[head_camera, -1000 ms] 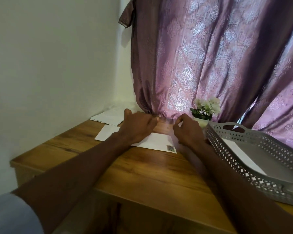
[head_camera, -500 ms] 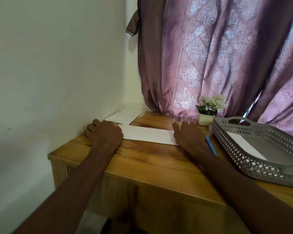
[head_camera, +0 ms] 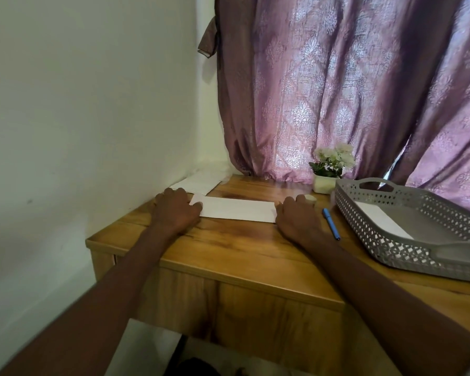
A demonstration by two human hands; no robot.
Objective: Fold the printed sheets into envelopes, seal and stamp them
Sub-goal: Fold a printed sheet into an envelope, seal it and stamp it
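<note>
A long white envelope [head_camera: 236, 209] lies flat on the wooden table [head_camera: 242, 248], and no stamp shows on its visible face. My left hand [head_camera: 175, 210] is at its left end, fingers curled down and thumb on the corner. My right hand [head_camera: 296, 218] rests palm down at its right end, covering that edge with straight fingers. A stack of white sheets [head_camera: 198, 181] lies in the back left corner against the wall. Another white sheet [head_camera: 383, 221] lies inside the grey perforated tray [head_camera: 385, 248] on the right.
A blue pen [head_camera: 331, 223] lies between my right hand and the tray. A small white round object [head_camera: 310, 198] sits just beyond my right fingers. A potted white flower [head_camera: 330, 172] stands at the back by the purple curtain [head_camera: 337, 90]. The wall bounds the table's left side.
My left hand slid from the middle of the envelope to its left end. The envelope's stamped corner is no longer visible. The camera view pulled back and shifted left.
</note>
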